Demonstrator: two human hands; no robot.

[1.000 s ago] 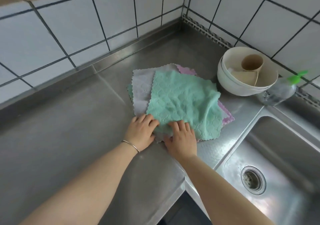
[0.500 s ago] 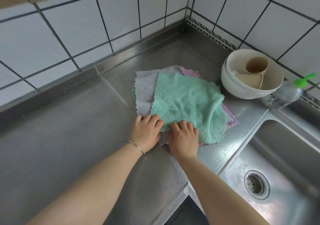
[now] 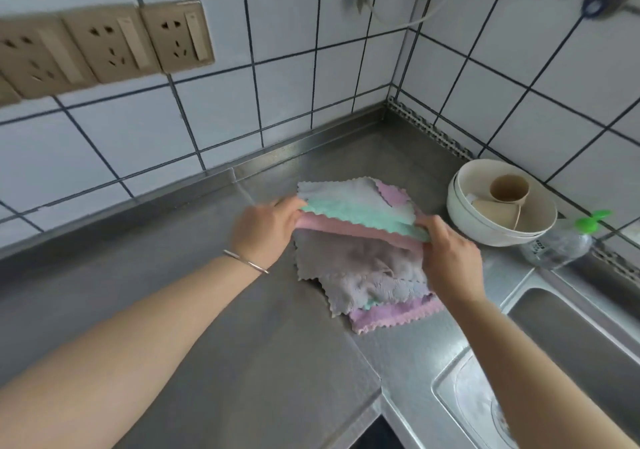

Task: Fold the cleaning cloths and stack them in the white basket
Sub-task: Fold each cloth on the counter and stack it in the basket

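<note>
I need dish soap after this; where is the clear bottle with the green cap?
In the head view the clear bottle lies at the right, on the counter's back edge beside the stacked white bowls, just behind the sink.

Frame ctr: left hand (image 3: pixel 265 232) & right hand (image 3: pixel 450 254) pinch green/pink cloth (image 3: pixel 360 218) ends, lifted over cloth pile (image 3: pixel 363 275) on counter (image 3: pixel 207 327). Bowls (image 3: pixel 485 227) at right.

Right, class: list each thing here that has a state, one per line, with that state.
Left hand: pinching the cloth's left corner.
Right hand: pinching its right corner.
Green-and-pink cloth: lifted, folded over.
Cloth pile: unfolded, rumpled, on the counter.
White bowls: nested, upright.
Paper cups: one upright, one tipped.
</note>
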